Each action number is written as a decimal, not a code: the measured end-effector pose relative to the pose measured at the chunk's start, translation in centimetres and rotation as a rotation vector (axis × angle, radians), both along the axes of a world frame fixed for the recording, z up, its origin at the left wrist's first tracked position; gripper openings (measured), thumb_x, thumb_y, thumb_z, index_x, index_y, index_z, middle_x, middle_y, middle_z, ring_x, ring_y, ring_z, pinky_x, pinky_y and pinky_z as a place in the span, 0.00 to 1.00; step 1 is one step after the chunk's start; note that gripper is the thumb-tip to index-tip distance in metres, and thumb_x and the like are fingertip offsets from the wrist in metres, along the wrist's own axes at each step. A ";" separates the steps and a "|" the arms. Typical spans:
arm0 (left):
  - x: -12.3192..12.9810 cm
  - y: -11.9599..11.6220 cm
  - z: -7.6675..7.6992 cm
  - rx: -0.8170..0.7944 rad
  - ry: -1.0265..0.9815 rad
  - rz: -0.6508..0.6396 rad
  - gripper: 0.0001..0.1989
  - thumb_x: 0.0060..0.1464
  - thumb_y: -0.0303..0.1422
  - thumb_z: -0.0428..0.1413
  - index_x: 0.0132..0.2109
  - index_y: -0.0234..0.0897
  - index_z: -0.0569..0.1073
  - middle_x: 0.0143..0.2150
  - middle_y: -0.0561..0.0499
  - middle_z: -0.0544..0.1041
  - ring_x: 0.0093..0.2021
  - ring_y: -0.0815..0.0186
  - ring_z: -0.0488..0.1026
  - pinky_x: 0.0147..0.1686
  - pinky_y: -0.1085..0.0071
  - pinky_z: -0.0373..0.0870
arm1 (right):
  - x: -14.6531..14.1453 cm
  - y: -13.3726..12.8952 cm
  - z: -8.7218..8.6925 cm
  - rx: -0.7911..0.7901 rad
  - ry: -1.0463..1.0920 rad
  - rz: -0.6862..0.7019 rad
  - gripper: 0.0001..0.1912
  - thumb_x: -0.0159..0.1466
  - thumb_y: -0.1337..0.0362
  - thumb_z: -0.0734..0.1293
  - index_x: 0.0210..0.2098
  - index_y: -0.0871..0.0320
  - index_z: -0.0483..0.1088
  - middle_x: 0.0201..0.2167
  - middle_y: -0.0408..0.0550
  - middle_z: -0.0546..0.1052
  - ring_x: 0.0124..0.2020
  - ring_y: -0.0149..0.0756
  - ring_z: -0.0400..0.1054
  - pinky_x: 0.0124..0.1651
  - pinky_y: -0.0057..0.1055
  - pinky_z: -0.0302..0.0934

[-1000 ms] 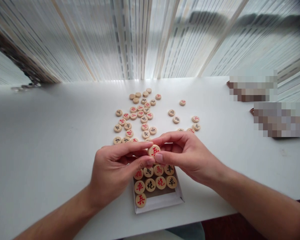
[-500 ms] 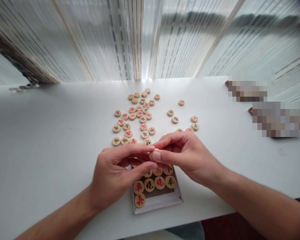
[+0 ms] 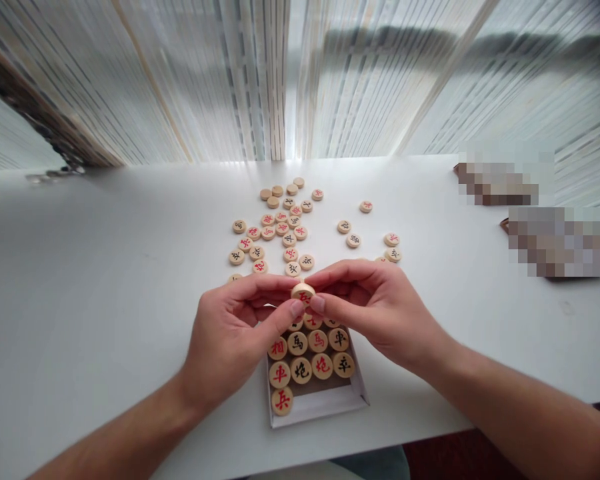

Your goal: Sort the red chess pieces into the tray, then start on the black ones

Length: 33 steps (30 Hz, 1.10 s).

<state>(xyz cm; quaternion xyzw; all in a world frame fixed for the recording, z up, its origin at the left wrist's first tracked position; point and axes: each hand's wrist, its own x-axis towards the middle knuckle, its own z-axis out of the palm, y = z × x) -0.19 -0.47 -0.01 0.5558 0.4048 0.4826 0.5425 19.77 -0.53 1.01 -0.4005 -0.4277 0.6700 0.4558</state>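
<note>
White tbl point(image 3: 130, 267) sits under rnd, tilted pale-wood pc point(image 3: 302, 291) w/ red char point(image 3: 305, 299).

A red soldier xiangqi piece point(image 3: 303, 291), nearly concealed half a second earlier behind the right hand's point(image 3: 367, 317) thumb, now shows part of its character. The left hand's point(image 3: 233, 333) thumb has risen toward it, exposing more boxed discs point(image 3: 314, 321).

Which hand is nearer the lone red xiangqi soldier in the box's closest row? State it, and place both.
Left. The left hand hovers beyond the red xiangqi soldier, slightly to its left; the right hand is also beyond it, but farther off to its right.
</note>
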 end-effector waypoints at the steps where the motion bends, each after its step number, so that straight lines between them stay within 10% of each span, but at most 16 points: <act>1: 0.0 0.0 0.0 0.009 0.009 0.012 0.09 0.57 0.24 0.72 0.44 0.41 0.88 0.39 0.51 0.90 0.38 0.63 0.89 0.40 0.75 0.88 | 0.0 0.0 0.0 0.022 -0.015 -0.004 0.17 0.52 0.60 0.88 0.40 0.54 0.88 0.35 0.49 0.87 0.38 0.40 0.83 0.46 0.34 0.81; 10: -0.1 0.0 -0.3 0.088 0.073 0.088 0.09 0.57 0.26 0.72 0.44 0.44 0.89 0.41 0.52 0.90 0.41 0.62 0.89 0.45 0.72 0.89 | 0.0 0.1 -0.3 0.200 -0.076 -0.029 0.13 0.56 0.61 0.86 0.40 0.53 0.88 0.38 0.51 0.87 0.39 0.40 0.83 0.44 0.33 0.81; 33: -0.3 -0.3 -0.3 0.086 0.017 0.092 0.15 0.53 0.21 0.73 0.45 0.44 0.89 0.39 0.54 0.90 0.34 0.65 0.89 0.38 0.77 0.88 | 0.4 0.5 -0.5 -0.052 0.034 0.093 0.17 0.59 0.60 0.84 0.47 0.54 0.88 0.28 0.47 0.85 0.29 0.31 0.77 0.33 0.25 0.73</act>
